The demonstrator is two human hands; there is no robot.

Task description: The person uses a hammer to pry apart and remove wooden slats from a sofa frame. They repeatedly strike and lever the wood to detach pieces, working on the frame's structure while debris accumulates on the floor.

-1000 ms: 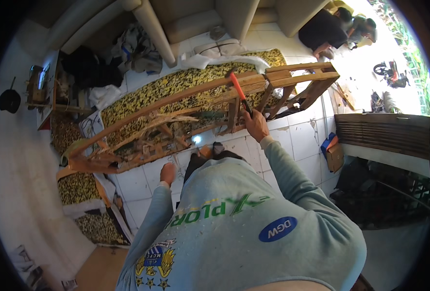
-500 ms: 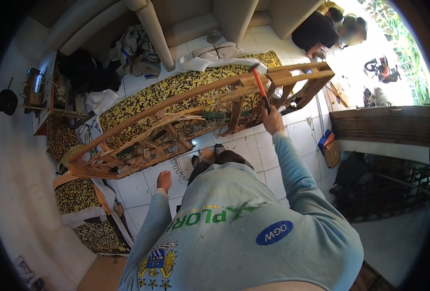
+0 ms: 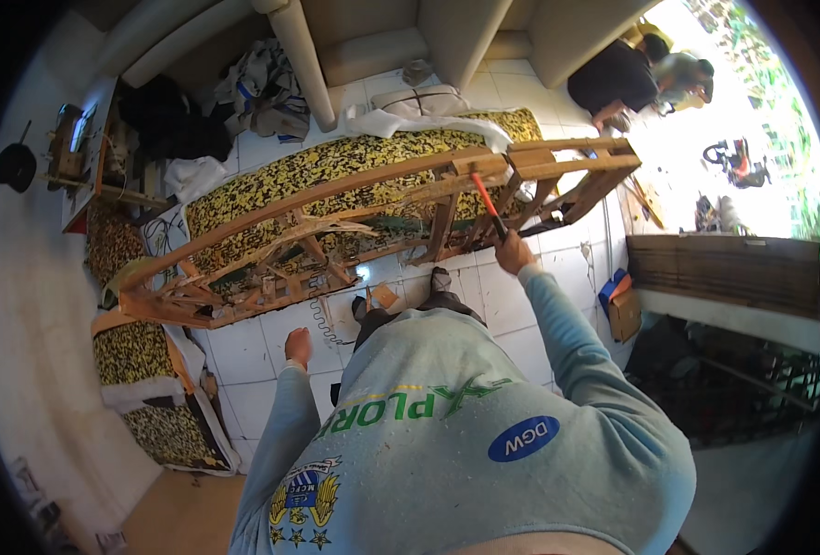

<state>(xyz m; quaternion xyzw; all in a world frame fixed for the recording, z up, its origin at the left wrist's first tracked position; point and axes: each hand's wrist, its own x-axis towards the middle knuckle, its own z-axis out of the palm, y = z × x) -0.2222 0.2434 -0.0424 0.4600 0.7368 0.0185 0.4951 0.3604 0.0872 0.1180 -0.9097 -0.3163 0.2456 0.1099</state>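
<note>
My right hand is closed round the dark grip of a hammer with a red shaft. Its head lies over the upper rail of a long wooden frame, like that of a sofa; whether they touch I cannot tell. The frame spans the view in front of me, its wood splintered in the middle. My left hand hangs low on the near side of the frame, fingers curled, with nothing visible in it. A zigzag metal spring hangs or lies close by that hand.
Yellow-and-black patterned cushions lie behind the frame, others at the left. Pale upholstered furniture stands at the back. Two people crouch at the upper right, one in a dark shirt. A brown box sits right of me.
The hammer has come down and nearer, its head dropping from above the upper rail onto or over it. My left hand has shifted slightly left. The whole view has tilted a little.
</note>
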